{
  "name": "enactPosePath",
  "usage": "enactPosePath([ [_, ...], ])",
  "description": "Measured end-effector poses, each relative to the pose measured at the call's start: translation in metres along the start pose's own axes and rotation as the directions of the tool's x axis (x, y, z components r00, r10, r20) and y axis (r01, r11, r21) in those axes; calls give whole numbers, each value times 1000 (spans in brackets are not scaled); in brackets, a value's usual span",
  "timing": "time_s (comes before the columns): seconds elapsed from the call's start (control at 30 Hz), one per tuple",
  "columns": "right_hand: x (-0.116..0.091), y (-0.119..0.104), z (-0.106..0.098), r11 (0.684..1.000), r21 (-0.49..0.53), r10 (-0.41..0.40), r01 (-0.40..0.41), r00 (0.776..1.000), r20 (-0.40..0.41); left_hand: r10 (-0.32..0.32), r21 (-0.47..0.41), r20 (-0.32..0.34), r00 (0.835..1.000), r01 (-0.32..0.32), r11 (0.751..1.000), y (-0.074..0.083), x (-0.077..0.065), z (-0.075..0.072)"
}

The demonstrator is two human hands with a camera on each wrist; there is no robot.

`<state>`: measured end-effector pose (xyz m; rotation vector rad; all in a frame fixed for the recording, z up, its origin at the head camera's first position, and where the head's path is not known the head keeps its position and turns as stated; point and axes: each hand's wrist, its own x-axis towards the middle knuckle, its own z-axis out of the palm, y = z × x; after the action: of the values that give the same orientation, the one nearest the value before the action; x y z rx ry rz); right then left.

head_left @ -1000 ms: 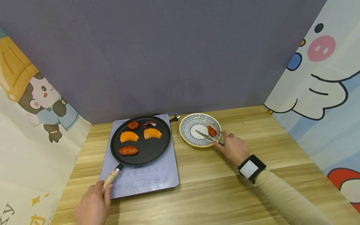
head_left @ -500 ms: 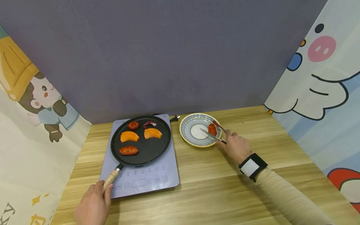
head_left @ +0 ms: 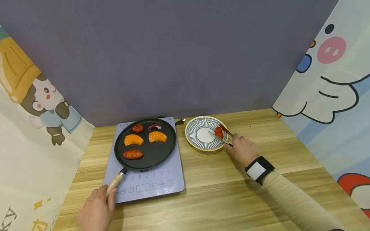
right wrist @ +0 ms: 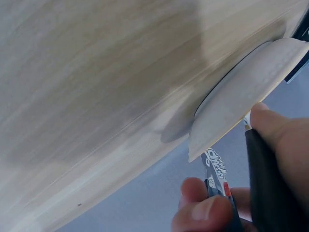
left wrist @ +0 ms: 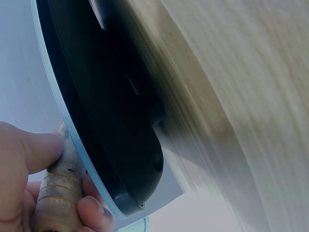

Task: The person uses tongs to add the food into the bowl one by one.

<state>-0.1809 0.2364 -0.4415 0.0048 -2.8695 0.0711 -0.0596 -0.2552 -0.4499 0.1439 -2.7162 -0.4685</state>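
Note:
My left hand [head_left: 96,207] grips the wooden handle [head_left: 114,183] of a black frying pan [head_left: 156,157]; the left wrist view shows thumb and fingers round that handle [left wrist: 59,195]. In the pan lie two orange salmon slices [head_left: 133,140], a red-brown piece like a chicken wing [head_left: 133,154], a round red slice like tomato [head_left: 137,128] and a purple tentacle [head_left: 154,127]. My right hand [head_left: 243,149] holds tongs [head_left: 227,131] over a patterned plate [head_left: 192,141]. Their spread arms lie either side of a red food piece [head_left: 218,132] near the plate's right rim. Whether both arms touch it I cannot tell.
The pan stands on a pale induction cooker [head_left: 176,179] with a touch panel at its front. A black plug [head_left: 180,121] lies between cooker and plate. A grey partition [head_left: 185,64] rises behind the wooden table [head_left: 214,199], with printed cloths at both sides.
The tongs have shifted slightly right, and their far arm shows more clearly beside the red piece. That piece has turned a little on the plate. My left hand and the pan stay put.

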Motion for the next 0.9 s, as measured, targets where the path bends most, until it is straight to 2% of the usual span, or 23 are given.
enactPosePath([
  [0.2,2,0,0,1000,-8,-16,16,1000,1,1,-3,0,1000,-1,1000,-1,0,0],
  [0.43,7,0,1,997,-6,-80,79,997,-23,8,-7,-11,1000,-8,1000,-1,-1,1],
  [0.6,10,-3,1,993,-12,-119,119,993,-8,10,-9,-18,1000,-10,1000,0,0,1],
  [0.77,10,-3,-2,995,-1,-96,96,995,20,13,-7,-19,1000,-14,1000,-1,0,2],
  [0.9,9,0,-5,998,2,-55,55,996,72,16,-9,-28,999,-16,1000,-2,-1,3],
])
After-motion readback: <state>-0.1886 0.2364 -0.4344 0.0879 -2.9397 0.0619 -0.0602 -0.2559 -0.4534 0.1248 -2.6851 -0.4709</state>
